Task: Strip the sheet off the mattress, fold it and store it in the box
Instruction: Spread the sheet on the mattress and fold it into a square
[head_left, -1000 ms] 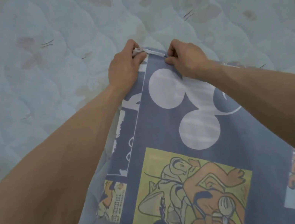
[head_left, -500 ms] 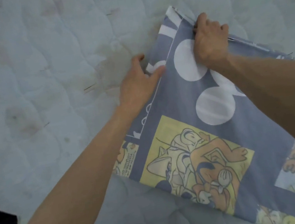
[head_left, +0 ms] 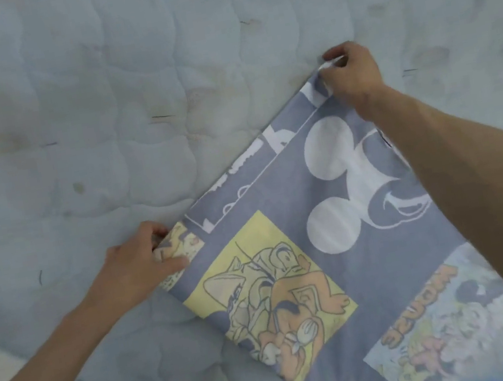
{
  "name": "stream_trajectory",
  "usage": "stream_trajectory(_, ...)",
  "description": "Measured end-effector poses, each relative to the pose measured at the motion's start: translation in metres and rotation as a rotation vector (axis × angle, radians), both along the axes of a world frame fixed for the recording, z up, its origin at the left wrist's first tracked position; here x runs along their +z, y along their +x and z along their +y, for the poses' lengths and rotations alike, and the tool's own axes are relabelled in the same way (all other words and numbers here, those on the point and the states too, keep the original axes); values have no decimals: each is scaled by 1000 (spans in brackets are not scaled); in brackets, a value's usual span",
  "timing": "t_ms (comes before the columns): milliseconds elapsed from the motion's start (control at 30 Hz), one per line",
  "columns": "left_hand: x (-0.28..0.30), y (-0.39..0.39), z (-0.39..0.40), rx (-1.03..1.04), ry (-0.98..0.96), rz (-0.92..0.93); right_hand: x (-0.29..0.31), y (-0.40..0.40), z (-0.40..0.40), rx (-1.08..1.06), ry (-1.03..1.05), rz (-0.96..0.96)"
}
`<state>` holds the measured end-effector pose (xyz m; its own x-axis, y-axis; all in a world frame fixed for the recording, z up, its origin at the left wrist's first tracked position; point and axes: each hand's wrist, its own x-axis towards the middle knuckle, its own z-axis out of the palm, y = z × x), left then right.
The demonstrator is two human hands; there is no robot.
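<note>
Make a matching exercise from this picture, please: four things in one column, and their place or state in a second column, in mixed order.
Things:
1. left hand
2. right hand
3. sheet
4. mattress

Place or state:
A. bare, quilted, pale blue
B. pinches the far corner of the sheet
C. printed with cartoons, lying folded
D. grips the near corner, by the mattress edge

Pairs: 1-D, 2-B, 3-C, 4-A

The sheet runs off the right and bottom edges, its far corner hidden inside the right hand, its near corner under the left hand, print motion-blurred lower right.
</note>
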<state>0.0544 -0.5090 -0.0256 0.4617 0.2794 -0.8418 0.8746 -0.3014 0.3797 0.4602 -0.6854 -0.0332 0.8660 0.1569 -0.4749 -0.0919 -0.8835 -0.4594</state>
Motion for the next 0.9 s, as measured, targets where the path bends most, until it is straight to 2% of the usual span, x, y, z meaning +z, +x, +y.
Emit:
stream_trajectory(100, 0, -14, 2, 5, -17, -4, 0, 14, -7, 1, -42, -59)
stream_trajectory(267, 3, -26, -3, 64, 32, -136, 3, 9, -33, 1, -71, -99)
stream_trajectory(467, 1, -33, -18, 201, 153, -197, 9, 9, -15, 18, 68, -37)
stream_trajectory(633, -6, -45, -20, 251, 280, -180, 3, 9, -14, -30, 125, 11)
stream_trajectory(767, -13, -53, -21, 341, 262, -179, -4, 10, -14, -97, 161, 21)
stream_trajectory(833, -16, -52, -24, 404, 241, -173, -8, 11, -16, -128, 133, -4)
stream_trajectory(900, -16, -50, -28, 409, 254, -149, -11, 10, -14, -56, 36, -51)
